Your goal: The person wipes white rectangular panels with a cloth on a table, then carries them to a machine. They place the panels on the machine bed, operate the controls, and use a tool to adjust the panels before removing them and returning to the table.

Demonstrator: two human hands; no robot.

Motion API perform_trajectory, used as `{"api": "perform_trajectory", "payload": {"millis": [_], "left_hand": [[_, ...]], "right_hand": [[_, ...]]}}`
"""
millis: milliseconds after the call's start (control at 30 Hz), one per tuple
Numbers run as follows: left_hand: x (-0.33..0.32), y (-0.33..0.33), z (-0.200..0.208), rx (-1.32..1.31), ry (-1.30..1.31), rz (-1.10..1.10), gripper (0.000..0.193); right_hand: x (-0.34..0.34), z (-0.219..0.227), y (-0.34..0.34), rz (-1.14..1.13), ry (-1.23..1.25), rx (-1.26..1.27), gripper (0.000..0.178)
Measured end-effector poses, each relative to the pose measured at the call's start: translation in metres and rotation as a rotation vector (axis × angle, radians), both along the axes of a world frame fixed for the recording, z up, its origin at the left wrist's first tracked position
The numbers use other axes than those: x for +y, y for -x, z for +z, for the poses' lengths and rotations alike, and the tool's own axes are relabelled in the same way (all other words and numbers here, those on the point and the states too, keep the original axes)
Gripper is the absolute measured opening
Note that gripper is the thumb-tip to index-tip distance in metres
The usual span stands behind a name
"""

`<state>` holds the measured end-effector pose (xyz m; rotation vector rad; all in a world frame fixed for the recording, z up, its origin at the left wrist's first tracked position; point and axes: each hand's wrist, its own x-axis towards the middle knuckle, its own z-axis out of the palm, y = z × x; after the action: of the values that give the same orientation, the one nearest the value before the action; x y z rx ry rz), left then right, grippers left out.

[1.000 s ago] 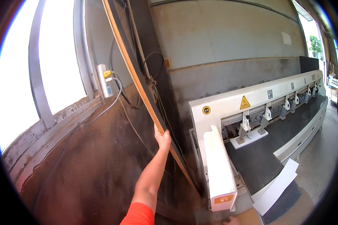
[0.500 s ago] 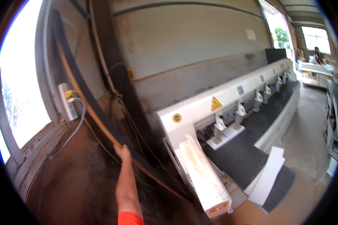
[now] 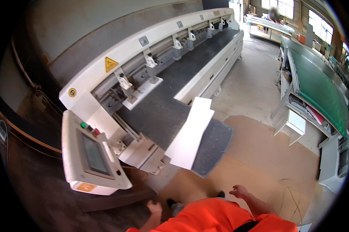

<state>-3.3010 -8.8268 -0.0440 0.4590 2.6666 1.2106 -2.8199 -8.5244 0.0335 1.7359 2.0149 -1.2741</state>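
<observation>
My left hand (image 3: 155, 207) hangs low beside my red shirt, its fingers loosely apart and nothing in them. Out to the other side, my right hand (image 3: 239, 191) is also bare, fingers slightly spread. Closest to the left hand is a white control box (image 3: 72, 154) with a screen, a green button and a red knob. It stands at the near end of a long white machine (image 3: 85, 79) with a row of clamps over its dark bed (image 3: 159, 112). White strips (image 3: 188, 141) lie overlapping across a dark rounded table leaf (image 3: 217, 143). Another white piece (image 3: 145, 92) sits under two clamps.
A long dark panel with a brown edge (image 3: 29, 135) leans at the far left. On the right stands a green-topped conveyor table (image 3: 317, 85) with a white box-like stand (image 3: 292, 125) beneath. Thin cord (image 3: 290, 193) lies on the floor. A person (image 3: 273, 16) works far back.
A hand, seemingly my left, has let go of the brown-edged panel. My view has swung right and down, showing the control box's screen, my body and both hands.
</observation>
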Motion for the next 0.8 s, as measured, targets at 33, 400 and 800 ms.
{"api": "perform_trajectory", "payload": {"millis": [33, 400, 800], "left_hand": [[0.030, -0.067, 0.003, -0.202, -0.033, -0.107, 0.043], [0.404, -0.163, 0.233, 0.441, -0.209, -0.640, 0.054], [0.695, -0.120, 0.197, 0.349, -0.021, -0.352, 0.070]], "right_hand": [[0.013, 0.006, -0.038, -0.024, 0.014, -0.074, 0.071], [0.287, 0.121, -0.082, 0.036, -0.220, 0.189, 0.047], [0.531, 0.033, -0.263, -0.084, -0.200, -0.111, 0.064]]}}
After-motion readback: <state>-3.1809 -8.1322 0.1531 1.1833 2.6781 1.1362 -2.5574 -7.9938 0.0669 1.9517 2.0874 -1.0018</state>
